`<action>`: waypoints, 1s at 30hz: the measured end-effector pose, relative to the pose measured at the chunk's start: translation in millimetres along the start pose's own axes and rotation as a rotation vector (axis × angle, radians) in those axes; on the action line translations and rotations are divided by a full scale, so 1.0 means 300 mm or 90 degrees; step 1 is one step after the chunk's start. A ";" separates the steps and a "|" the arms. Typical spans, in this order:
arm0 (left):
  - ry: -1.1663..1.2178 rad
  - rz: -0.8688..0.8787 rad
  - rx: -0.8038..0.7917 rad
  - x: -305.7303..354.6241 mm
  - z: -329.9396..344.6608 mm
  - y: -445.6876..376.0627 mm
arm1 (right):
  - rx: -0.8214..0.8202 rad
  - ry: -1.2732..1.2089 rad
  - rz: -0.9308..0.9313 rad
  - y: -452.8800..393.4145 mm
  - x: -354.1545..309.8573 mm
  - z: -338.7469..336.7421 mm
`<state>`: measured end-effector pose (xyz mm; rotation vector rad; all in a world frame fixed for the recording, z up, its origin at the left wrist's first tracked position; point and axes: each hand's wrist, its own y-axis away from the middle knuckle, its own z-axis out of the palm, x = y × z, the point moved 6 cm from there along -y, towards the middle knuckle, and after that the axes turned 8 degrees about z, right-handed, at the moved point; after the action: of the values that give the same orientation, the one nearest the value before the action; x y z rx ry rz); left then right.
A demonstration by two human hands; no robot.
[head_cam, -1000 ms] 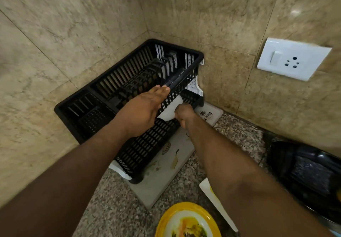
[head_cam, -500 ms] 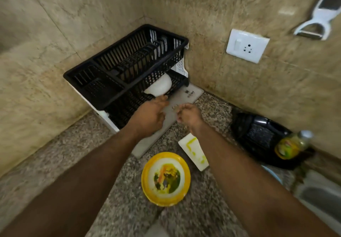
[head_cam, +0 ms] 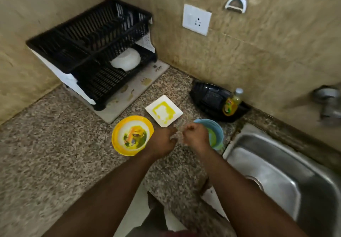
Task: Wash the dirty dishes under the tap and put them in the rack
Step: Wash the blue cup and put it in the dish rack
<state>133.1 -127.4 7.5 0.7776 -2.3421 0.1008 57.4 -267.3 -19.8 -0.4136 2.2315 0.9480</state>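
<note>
kitchen counter, corner by the sink, contents as they stand: black two-tier rack (head_cam: 92,52) against the tiled wall on a pale mat (head_cam: 132,92), one clean white bowl (head_cam: 127,60) upturned on its lower tier, upper tier apparently bare. on the speckled counter (head_cam: 55,144) in front, three soiled pieces: a round yellow plate (head_cam: 132,135) with green and orange smears, just beside the left hand (head_cam: 162,142); a square white dish (head_cam: 163,110) with a yellow residue, just beyond both hands; a blue bowl (head_cam: 212,133) with greenish residue, partly hidden behind the right hand (head_cam: 196,137), near the sink's edge. left hand: loosely curled, fingers slack, holding nothing, hovering over the counter at the yellow plate's rim. right hand: closed into a loose fist, nothing visible in it; whether it touches the blue bowl cannot be told. steel sink (head_cam: 276,172) to the right, basin bare; tap (head_cam: 328,105) on the wall above it, blurred, no water seen running. bottle of yellow dish soap (head_cam: 231,102) stands in a black tray (head_cam: 208,98) between sink and dishes. step in hand, as judged: one item racked, hands between pieces, choosing the next. next move calls for a firm hold on one dirty piece, likely the blue bowl or the yellow plate, kept level so residue stays put, and a carry rightward to the basin under the tap.
</note>
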 end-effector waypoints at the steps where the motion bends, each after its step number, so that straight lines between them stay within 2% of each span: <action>1: 0.004 -0.009 -0.007 0.029 0.028 -0.007 | 0.037 0.012 0.010 0.020 0.023 -0.044; 6: 0.036 -0.045 -0.019 0.135 0.147 -0.074 | 0.241 0.045 0.078 0.070 0.152 -0.249; 12: 0.070 -0.132 -0.015 0.156 0.241 -0.130 | 0.242 0.035 0.137 0.011 0.279 -0.295; 16: 0.094 -0.212 0.040 0.144 0.268 -0.143 | 0.158 -0.103 0.169 -0.123 0.410 -0.270; 18: 0.154 -0.249 0.076 0.102 0.316 -0.164 | 0.151 -0.179 0.166 -0.062 0.402 -0.336; 20: 0.301 -0.282 0.098 0.113 0.369 -0.167 | 0.159 -0.251 0.178 0.014 0.406 -0.420; 22: 0.389 -0.261 0.100 0.189 0.408 -0.173 | 0.163 -0.295 0.168 0.059 0.438 -0.503; 26: 0.432 -0.199 0.023 0.418 0.503 -0.208 | 0.156 -0.300 0.139 0.126 0.506 -0.707; 30: 0.467 -0.187 -0.022 0.615 0.616 -0.259 | 0.202 -0.281 0.122 0.151 0.565 -0.934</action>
<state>-40.2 -333.5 -33.5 0.8746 -1.5241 0.1814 -216.9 -444.9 30.7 0.1466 1.9825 0.6793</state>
